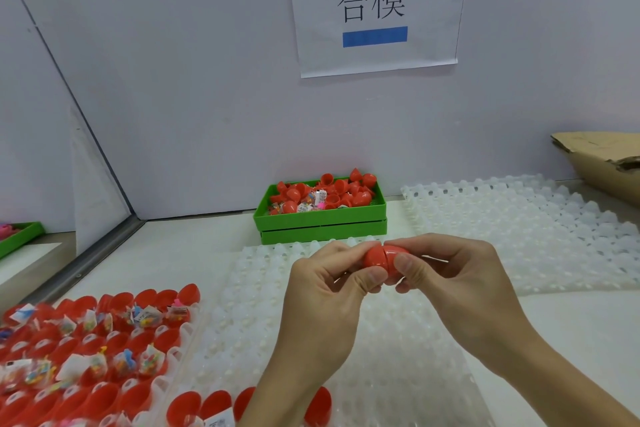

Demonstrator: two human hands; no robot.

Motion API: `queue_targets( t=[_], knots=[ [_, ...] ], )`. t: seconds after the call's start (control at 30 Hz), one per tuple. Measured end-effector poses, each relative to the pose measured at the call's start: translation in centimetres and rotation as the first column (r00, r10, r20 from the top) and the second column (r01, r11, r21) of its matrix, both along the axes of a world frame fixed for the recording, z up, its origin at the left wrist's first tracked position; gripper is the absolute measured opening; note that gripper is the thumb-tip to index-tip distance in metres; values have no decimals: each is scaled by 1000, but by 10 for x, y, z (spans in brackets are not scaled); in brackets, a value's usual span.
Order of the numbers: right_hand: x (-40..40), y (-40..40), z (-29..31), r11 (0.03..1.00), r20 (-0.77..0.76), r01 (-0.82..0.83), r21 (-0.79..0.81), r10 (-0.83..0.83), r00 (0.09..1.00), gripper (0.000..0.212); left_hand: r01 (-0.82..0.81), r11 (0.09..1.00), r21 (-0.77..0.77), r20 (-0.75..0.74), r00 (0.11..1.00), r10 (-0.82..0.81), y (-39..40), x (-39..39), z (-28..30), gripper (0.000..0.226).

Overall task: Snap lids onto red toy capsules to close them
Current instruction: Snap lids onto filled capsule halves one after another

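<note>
A red toy capsule [380,257] is held in the air over the table's middle, its two halves pushed together with a seam showing. My left hand [329,291] pinches its left half between thumb and fingers. My right hand [446,274] pinches the right half the same way. At the lower left a white tray [180,333] holds several open red capsule bases [104,402], many with small bagged toys inside. A green bin [322,218] at the back holds several loose red lids and toy bags.
White dimpled trays lie under my hands [381,357] and at the right [519,229]. A torn cardboard box [602,163] sits at the far right. A second green bin [20,236] shows at the left edge. A paper sign [374,7] hangs on the back wall.
</note>
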State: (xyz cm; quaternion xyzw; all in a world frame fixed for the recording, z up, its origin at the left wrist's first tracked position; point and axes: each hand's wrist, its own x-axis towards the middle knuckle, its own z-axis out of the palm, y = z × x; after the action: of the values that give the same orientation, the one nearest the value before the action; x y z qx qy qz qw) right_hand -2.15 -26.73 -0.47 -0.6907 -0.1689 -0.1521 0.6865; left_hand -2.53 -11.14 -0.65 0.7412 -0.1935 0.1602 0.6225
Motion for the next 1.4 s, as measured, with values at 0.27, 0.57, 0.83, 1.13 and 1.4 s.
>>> queue_targets(
  t=[0.27,0.57,0.83,1.13,1.4],
  knots=[
    [-1,-1,0,1000,20,-7,-6,7,1000,20,-31,999,38,14,999,31,0,0,0,31],
    [1,1,-4,1000,11,10,-17,-9,1000,25,-109,983,151,82,992,98,-1,2,-7,49],
    [0,6,-9,999,-13,33,1,-33,999,31,-145,974,172,134,983,123,-6,1,-8,20],
    [-1,5,-4,990,-139,-119,-77,107,985,20,-293,926,237,271,936,226,-8,2,-12,24],
    [3,3,-9,995,-184,-68,74,80,980,21,-82,983,166,-43,995,90,-3,2,-8,56]
  ],
)
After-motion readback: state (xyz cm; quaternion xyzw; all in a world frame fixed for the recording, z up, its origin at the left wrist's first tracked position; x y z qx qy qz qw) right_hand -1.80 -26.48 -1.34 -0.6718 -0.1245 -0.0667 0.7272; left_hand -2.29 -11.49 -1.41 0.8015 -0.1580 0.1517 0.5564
